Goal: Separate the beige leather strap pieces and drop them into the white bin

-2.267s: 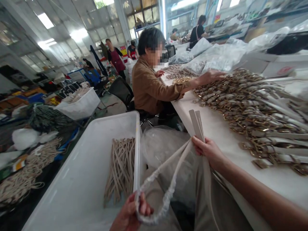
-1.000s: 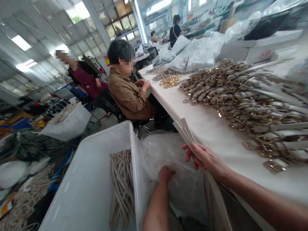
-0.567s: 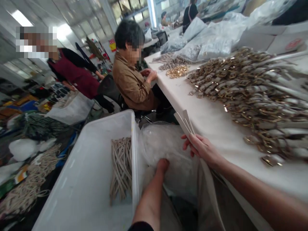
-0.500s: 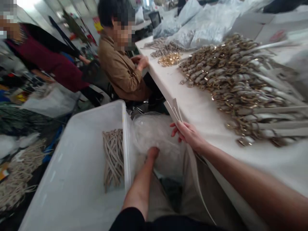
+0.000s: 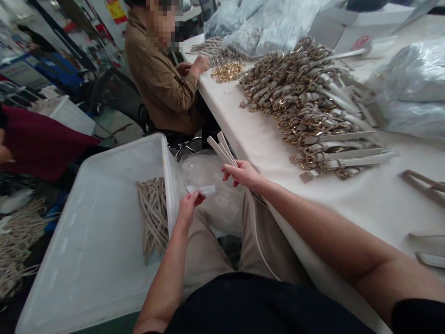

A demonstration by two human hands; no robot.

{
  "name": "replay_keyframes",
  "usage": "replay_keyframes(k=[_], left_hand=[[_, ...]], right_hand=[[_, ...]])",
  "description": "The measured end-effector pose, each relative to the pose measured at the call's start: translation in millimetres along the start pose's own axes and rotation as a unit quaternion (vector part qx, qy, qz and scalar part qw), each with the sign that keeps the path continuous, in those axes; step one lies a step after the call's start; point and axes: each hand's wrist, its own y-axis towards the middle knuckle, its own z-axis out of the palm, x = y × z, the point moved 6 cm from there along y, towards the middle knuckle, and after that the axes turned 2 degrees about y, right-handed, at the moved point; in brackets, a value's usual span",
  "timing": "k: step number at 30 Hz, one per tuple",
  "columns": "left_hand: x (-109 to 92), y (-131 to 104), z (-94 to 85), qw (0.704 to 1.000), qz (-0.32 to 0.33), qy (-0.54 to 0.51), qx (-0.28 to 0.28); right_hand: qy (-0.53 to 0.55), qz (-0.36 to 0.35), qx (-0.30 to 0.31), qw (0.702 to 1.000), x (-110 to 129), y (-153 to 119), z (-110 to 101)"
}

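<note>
My right hand (image 5: 245,175) is closed around several pale straps (image 5: 222,149); their ends stick up past the fingers and their long parts hang down beside my leg. Over my lap, my left hand (image 5: 189,204) pinches a small whitish, see-through strip (image 5: 205,189). Under and behind both hands lies a clear plastic bag (image 5: 222,211). On the white table (image 5: 257,132) a big heap of buckled straps (image 5: 295,93) rests to the right of my hands.
A large white bin (image 5: 100,232) with a bundle of beige cords (image 5: 153,213) stands at the left. A person in a brown jacket (image 5: 160,88) sits at the table's far edge near gold pieces (image 5: 227,72). Another person's maroon garment (image 5: 41,144) shows at the left. Plastic bags (image 5: 413,88) lie at the right.
My left hand has come up off the plastic bag and now holds the whitish strip. My right hand still grips the straps. The view has shifted, and the person in maroon appears farther left.
</note>
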Motion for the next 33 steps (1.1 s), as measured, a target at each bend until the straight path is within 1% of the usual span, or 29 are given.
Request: replay_keyframes(k=[3, 5, 8, 10, 12, 15, 18, 21, 23, 25, 27, 29, 31, 33], left_hand=[[-27.1, -27.6, -11.7, 0.996, 0.024, -0.078, 0.019], [-45.5, -42.7, -15.1, 0.995, 0.041, -0.070, 0.049], [-73.2, -58.8, -11.3, 0.990, 0.079, 0.018, 0.116], [-88.7, -65.5, -3.8, 0.977, 0.108, 0.095, 0.160], [-99.4, -68.8, 5.6, 0.961, 0.129, 0.153, 0.191], [-107.6, -68.4, 19.6, 0.944, 0.148, 0.204, 0.213], [-112.0, -63.0, 27.4, 0.939, 0.162, 0.215, 0.216], [-114.8, -55.4, 28.0, 0.945, 0.161, 0.189, 0.214], [-115.0, -50.8, 27.4, 0.954, 0.158, 0.153, 0.202], [-111.1, -47.4, 29.8, 0.969, 0.144, 0.083, 0.186], [-101.6, -46.3, 39.3, 0.977, 0.112, -0.016, 0.182], [-89.2, -47.6, 55.0, 0.973, 0.076, -0.111, 0.188], [-77.1, -50.4, 70.7, 0.967, 0.050, -0.169, 0.185], [-65.8, -53.9, 83.0, 0.964, 0.025, -0.195, 0.179]], right_hand=[[-0.026, 0.006, 0.011, 1.000, -2.8, -2.7, 7.4], [-0.028, 0.005, 0.033, 0.999, -5.0, -6.2, 15.1], [-0.019, -0.006, 0.075, 0.997, -8.1, -12.9, 27.5], [-0.013, -0.013, 0.096, 0.995, -10.1, -17.4, 33.9], [-0.018, -0.014, 0.112, 0.993, -11.8, -21.2, 38.0], [-0.047, -0.017, 0.130, 0.990, -12.7, -24.7, 40.5], [-0.091, -0.021, 0.139, 0.986, -12.8, -25.2, 39.8], [-0.117, -0.014, 0.127, 0.985, -14.0, -22.4, 36.5], [-0.123, -0.012, 0.124, 0.985, -14.6, -19.8, 35.4], [-0.122, -0.014, 0.117, 0.986, -14.8, -16.6, 34.3], [-0.116, -0.016, 0.087, 0.989, -14.3, -12.9, 30.5], [-0.114, -0.014, 0.052, 0.992, -13.8, -10.0, 25.8], [-0.117, -0.012, 0.022, 0.993, -12.8, -8.4, 21.8], [-0.126, -0.014, 0.003, 0.992, -11.1, -7.7, 19.3]])
